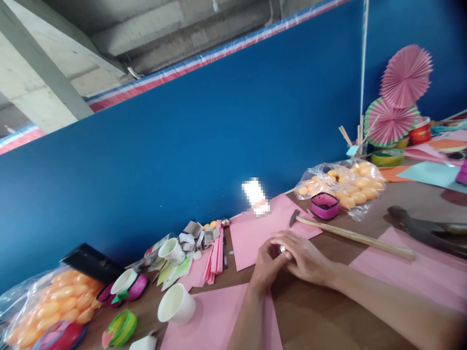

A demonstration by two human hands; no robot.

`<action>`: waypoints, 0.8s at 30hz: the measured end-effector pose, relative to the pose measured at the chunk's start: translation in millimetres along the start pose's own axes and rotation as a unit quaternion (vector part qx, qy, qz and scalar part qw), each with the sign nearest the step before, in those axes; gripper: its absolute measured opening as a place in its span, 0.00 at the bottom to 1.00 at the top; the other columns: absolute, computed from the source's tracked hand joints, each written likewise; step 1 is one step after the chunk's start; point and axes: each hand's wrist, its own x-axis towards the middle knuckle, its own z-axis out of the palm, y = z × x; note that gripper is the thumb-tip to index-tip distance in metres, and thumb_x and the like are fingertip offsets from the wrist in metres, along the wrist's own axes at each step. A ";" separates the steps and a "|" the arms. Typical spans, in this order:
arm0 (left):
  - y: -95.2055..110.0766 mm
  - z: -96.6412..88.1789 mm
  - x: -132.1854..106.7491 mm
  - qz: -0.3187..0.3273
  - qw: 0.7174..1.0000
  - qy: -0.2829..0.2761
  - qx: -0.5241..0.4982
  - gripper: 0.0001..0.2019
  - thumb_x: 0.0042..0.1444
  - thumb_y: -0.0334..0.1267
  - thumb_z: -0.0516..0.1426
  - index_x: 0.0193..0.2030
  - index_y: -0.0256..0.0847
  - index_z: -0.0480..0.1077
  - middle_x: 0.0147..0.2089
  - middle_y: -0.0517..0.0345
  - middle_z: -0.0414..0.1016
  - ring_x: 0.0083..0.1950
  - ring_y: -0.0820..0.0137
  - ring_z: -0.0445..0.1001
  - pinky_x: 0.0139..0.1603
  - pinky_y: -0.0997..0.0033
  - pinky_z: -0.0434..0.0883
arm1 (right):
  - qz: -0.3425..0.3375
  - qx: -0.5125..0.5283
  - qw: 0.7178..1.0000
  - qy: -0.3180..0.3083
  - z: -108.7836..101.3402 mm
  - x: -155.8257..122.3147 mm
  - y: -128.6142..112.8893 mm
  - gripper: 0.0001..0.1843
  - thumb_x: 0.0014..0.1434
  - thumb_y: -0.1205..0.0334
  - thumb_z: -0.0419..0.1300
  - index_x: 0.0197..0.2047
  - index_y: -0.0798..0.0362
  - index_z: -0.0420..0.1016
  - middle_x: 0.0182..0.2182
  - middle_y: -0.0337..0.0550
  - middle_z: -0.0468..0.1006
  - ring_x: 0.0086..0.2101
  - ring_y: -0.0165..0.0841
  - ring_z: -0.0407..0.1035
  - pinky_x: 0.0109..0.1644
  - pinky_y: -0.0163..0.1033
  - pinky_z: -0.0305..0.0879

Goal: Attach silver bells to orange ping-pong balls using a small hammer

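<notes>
My left hand (265, 266) and my right hand (304, 256) meet over the brown tabletop, at the near edge of a pink paper sheet (248, 243). Their fingers curl together around a small shiny silver ball (282, 248), of which only a bit shows between the thumbs. Just beyond my right hand lies a small hammer (350, 232) with a wooden handle and dark head. Left of my forearm, a white paper cup (177, 304) stands on another pink sheet (215, 316).
Bags of orange plastic balls (359, 183) (65, 299) lie at both sides. A magenta ring (324, 206) sits behind the hammer, a dark-handled tool (419, 221) at right. Paper strips (215, 255) and two silver balls (225, 222) lie by the blue partition (182, 146).
</notes>
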 end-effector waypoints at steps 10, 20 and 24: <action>-7.8 -2.2 0.9 -0.033 0.997 0.055 -0.049 0.19 0.46 0.42 0.62 0.44 0.35 0.69 0.42 0.48 0.74 0.45 0.62 0.71 0.48 0.62 0.65 | 0.036 -0.010 0.998 0.053 -1.2 3.1 3.5 0.22 0.51 0.74 0.54 0.49 0.50 0.65 0.42 0.45 0.73 0.45 0.38 0.66 0.49 0.47 0.65; -0.4 -2.2 -0.7 -0.046 0.999 0.020 0.004 0.18 0.51 0.44 0.58 0.44 0.33 0.70 0.43 0.48 0.75 0.47 0.58 0.70 0.49 0.60 0.65 | 0.028 -0.021 0.999 0.000 -3.4 1.3 7.1 0.26 0.53 0.75 0.51 0.55 0.50 0.62 0.47 0.46 0.71 0.49 0.37 0.63 0.53 0.49 0.62; 0.3 -1.9 -0.1 -0.041 0.999 0.015 0.004 0.17 0.52 0.42 0.57 0.45 0.33 0.70 0.44 0.48 0.74 0.49 0.58 0.70 0.50 0.60 0.65 | 0.027 -0.023 0.999 -0.013 -3.3 1.1 8.8 0.27 0.52 0.76 0.51 0.55 0.50 0.62 0.49 0.46 0.70 0.51 0.36 0.61 0.55 0.48 0.59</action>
